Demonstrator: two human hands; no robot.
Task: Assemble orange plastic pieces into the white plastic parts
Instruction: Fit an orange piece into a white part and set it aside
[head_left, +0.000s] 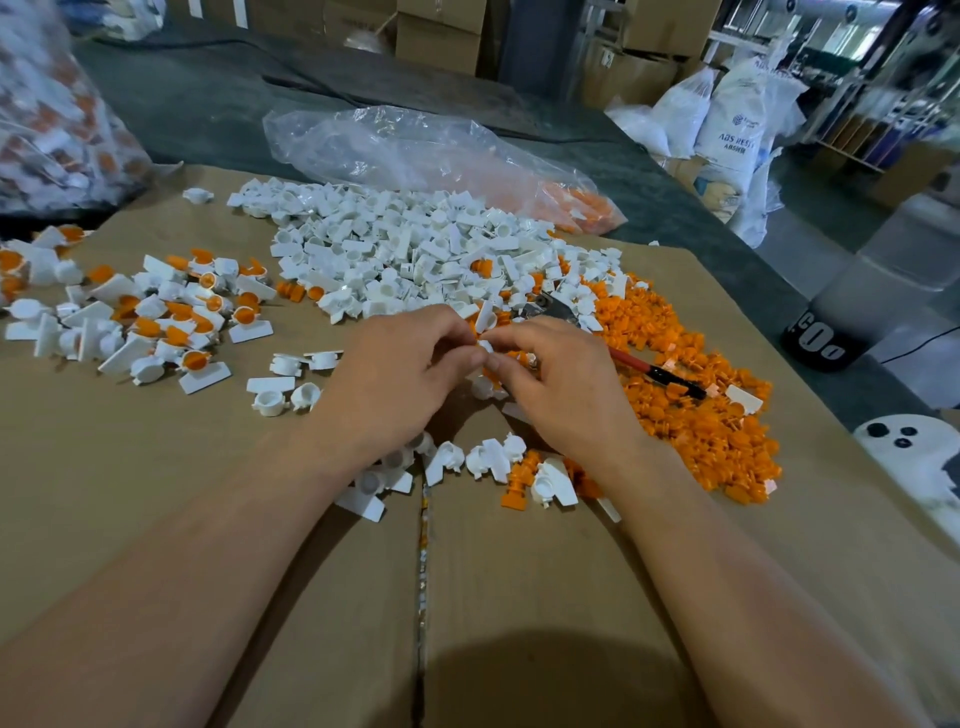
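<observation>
My left hand and my right hand meet over the middle of the cardboard, fingertips pinching one small white plastic part between them. Whether an orange piece sits in it is hidden by my fingers. A big heap of white parts lies behind my hands. Loose orange pieces spread to the right. Assembled white-and-orange parts lie at the left. A few loose white parts rest under my wrists.
Red-handled pliers lie on the orange pile beside my right hand. A clear plastic bag with orange pieces lies behind the heap, another full bag stands far left. The cardboard has a seam down the middle.
</observation>
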